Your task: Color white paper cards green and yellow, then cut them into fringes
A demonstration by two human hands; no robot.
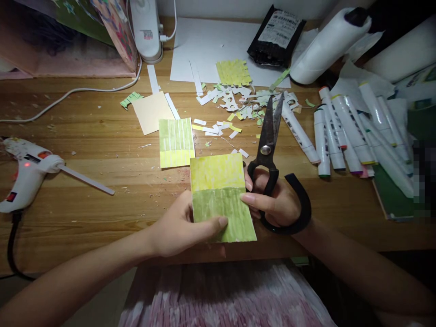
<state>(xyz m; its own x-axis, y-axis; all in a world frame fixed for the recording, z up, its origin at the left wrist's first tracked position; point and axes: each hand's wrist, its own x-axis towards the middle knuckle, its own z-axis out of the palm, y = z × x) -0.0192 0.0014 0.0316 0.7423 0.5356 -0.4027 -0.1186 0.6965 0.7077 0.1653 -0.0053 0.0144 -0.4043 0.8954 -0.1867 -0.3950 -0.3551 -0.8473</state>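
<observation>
Between both hands is a paper piece [218,181], yellow on its upper part and green below. My left hand [184,222] grips its lower left, thumb across the green front and fingers behind. At its right edge, the thumb of my right hand [279,202] touches the paper. That same hand also holds black-handled scissors [265,150], whose nearly closed blades point away from me. Just beyond the held paper lies a second green and yellow striped paper [176,141]. A plain cream square [153,111] is partly under it.
Paper scraps [238,102] litter the table's middle, near a fringed yellow-green piece [233,72]. White markers [347,131] lie to the right. A glue gun [30,170] rests at left, its red light on. Behind are a black packet [275,36], a white roll [330,45] and a power strip [146,32].
</observation>
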